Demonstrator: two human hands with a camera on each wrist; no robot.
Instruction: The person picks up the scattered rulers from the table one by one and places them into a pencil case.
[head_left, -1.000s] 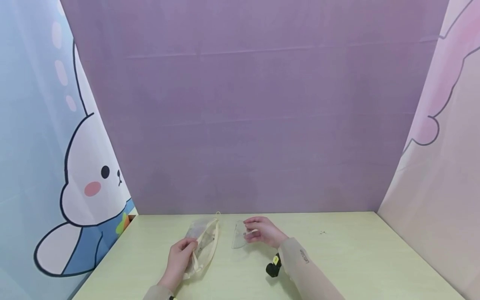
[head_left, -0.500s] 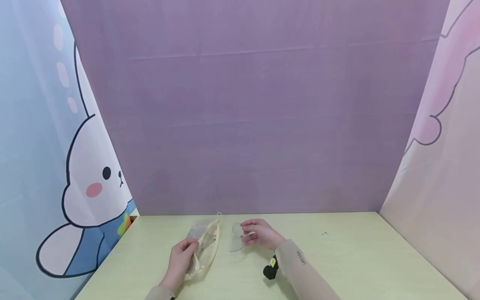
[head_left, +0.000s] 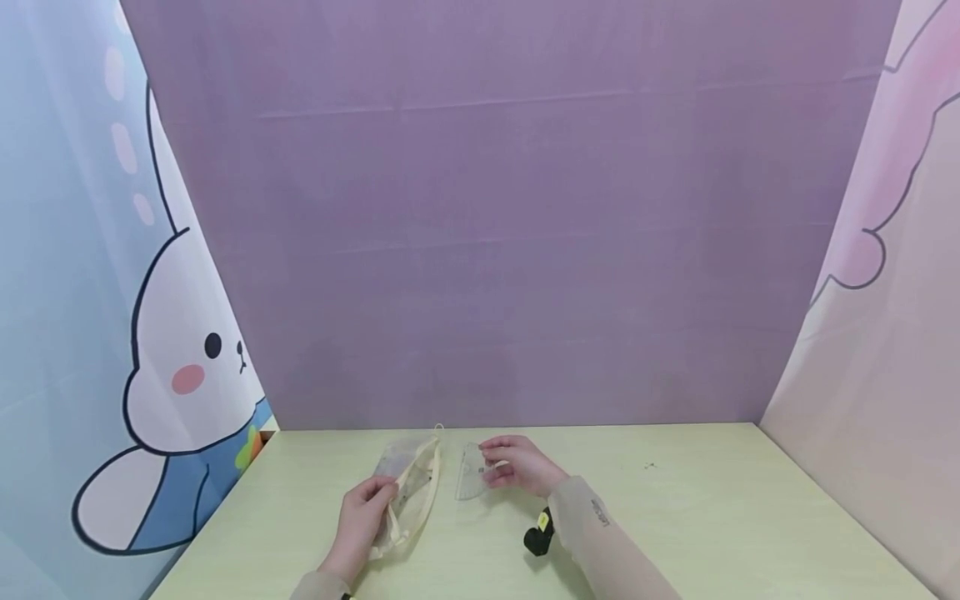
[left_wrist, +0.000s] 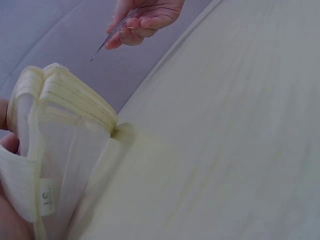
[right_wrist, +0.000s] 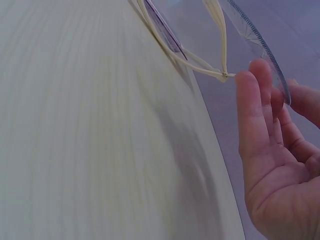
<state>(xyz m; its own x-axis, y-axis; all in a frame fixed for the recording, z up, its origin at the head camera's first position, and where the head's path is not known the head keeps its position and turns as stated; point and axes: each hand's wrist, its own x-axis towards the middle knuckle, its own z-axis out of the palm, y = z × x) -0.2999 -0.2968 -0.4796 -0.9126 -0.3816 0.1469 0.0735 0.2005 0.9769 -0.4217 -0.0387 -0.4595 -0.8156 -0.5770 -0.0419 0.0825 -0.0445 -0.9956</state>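
My left hand [head_left: 362,515] pinches the cream edge of a see-through mesh pouch [head_left: 427,492] at the left of the table. The pouch's mouth gapes toward the right, and its zipper band [left_wrist: 80,100] shows up close in the left wrist view, with a small white label [left_wrist: 46,196] below. Between thumb and fingers, my right hand [head_left: 527,467] holds a clear protractor [head_left: 469,477] by one side, just right of the pouch. Its curved, finely marked edge [right_wrist: 264,45] shows in the right wrist view. A clear piece with a purple edge [right_wrist: 167,30] appears near the pouch's cord loop.
The pale wooden table [head_left: 712,525] meets a purple backdrop [head_left: 525,250] along its far edge. Small dark marks [head_left: 650,466] lie on the tabletop to the right. A black wrist camera [head_left: 537,537] hangs by the right sleeve. Printed curtains [head_left: 180,350] stand at both sides.
My right hand has moved slightly left with the protractor, closer to the pouch. The left hand keeps its hold on the pouch, nearly still.
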